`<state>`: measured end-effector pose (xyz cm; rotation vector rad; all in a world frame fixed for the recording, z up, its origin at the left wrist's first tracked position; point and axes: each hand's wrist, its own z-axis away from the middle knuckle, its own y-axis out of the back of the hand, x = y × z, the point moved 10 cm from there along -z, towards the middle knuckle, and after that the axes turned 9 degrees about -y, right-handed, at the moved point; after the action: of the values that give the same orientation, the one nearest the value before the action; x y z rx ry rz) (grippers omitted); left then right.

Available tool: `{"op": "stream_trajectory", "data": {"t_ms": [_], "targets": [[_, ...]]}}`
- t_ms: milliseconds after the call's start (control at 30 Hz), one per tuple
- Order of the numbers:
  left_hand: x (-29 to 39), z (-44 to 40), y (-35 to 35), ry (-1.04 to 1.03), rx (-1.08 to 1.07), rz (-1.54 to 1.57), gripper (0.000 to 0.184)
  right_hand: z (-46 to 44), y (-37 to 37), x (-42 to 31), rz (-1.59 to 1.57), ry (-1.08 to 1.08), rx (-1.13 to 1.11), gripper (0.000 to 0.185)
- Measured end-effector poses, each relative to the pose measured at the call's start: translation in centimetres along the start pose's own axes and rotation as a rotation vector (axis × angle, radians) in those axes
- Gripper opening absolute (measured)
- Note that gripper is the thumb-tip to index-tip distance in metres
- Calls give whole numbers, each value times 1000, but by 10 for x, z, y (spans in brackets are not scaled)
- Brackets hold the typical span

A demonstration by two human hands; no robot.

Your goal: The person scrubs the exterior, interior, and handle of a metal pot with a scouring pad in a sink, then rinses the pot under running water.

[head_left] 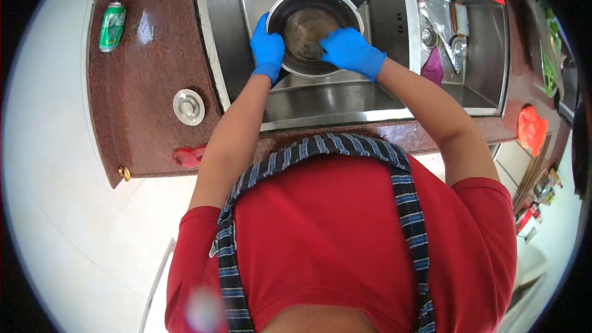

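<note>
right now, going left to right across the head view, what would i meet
Can, metal disc, left hand, pot, right hand, purple cloth, brush, orange bag.

Bright light, white glare on the countertop (151, 77) left of the sink (227, 28), fisheye bending around it, out-of-focus pale blob (205, 311) well below

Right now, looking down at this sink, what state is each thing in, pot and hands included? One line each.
Pot: uncovered, brownish inside
Left hand: gloved, holding the pot's side
Right hand: gloved, inside the pot, fingers curled; grip contents hidden
Purple cloth: crumpled
Brush: unheld, in the smaller basin
Green can: unheld; open or sealed, cannot tell
</note>
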<state>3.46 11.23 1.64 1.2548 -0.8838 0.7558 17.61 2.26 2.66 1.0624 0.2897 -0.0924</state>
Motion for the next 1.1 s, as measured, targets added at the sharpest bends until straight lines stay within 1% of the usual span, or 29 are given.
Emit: {"op": "stream_trajectory", "data": {"t_ms": [33, 67, 133, 167, 200, 233, 267, 300, 333, 367, 400, 433, 467, 500, 533, 600, 633, 700, 733, 800, 833, 900, 933, 1000, 1033, 1100], "targets": [[-2, -1, 0, -16, -3, -28, 52, -10, 18, -6, -10, 16, 127, 26], [-2, -1, 2, -9, 8, -24, 52, -22, 12, -6, -3, 26, 122, 26], [3, -1, 3, 5, 4, -123, 52, -40, 8, -20, 210, 209, 400, 22], [0, -3, 2, 13, 18, -116, 52, -51, -22, -12, 338, 203, 240, 18], [0, -4, 1, -28, 29, -126, 52, -54, -34, -8, 345, 218, 230, 18], [-2, -2, 2, -66, 34, -141, 51, -60, -49, 4, 281, 143, 179, 18], [-7, -1, 3, -51, 42, -137, 51, -63, -54, 11, 220, 67, 129, 19], [-10, -2, 2, -48, 51, -169, 51, -64, -66, 11, 208, 54, 36, 19], [-11, -1, 1, -45, 51, -199, 50, -61, -74, 4, 215, 56, 24, 19], [-11, -1, 1, -38, 54, -189, 50, -58, -85, -10, 179, 119, 5, 20], [-13, -1, -1, 3, 26, -169, 50, -57, -87, -23, 146, 185, -12, 22], [-15, -1, -2, 47, -3, -152, 50, -61, -89, -33, 156, 191, -19, 22], [-18, 0, -2, 58, 6, -146, 50, -66, -79, -45, -64, 187, 36, 22], [-16, -1, -2, 24, 15, -165, 50, -70, -66, -48, -286, 182, 91, 23], [-14, -1, -1, -9, 21, -187, 50, -77, -60, -47, -283, 190, 83, 23], [-11, 1, 1, 9, 19, -191, 50, -95, -41, -39, -128, 260, 249, 24], [-8, 0, 2, 17, 20, -192, 50, -105, -39, -30, -121, 271, 242, 24], [-14, 6, 0, 17, 50, -135, 50, -119, -48, 20, -184, -24, 145, 23], [-14, 3, -1, -4, 83, -79, 51, -112, -46, 31, -170, -17, 147, 23], [-11, 7, -7, 10, 95, -50, 49, -85, -53, 52, 149, -143, 117, 25], [-10, 9, -9, 23, 100, -31, 48, -72, -52, 50, 157, -147, 120, 25], [-6, 9, -10, 34, 103, -41, 47, -45, -81, 37, 215, -58, -271, 27], [-6, 11, -11, 54, 97, -62, 46, -41, -88, 19, 116, 41, -209, 28], [2, 11, -9, 26, 94, -74, 46, -42, -62, -32, -301, 311, 78, 24], [7, 10, -6, -9, 95, -94, 47, -49, -61, -40, -302, 312, 73, 24], [4, 9, -10, 7, 79, -82, 46, -64, -25, -40, -230, 175, 268, 22]]}}
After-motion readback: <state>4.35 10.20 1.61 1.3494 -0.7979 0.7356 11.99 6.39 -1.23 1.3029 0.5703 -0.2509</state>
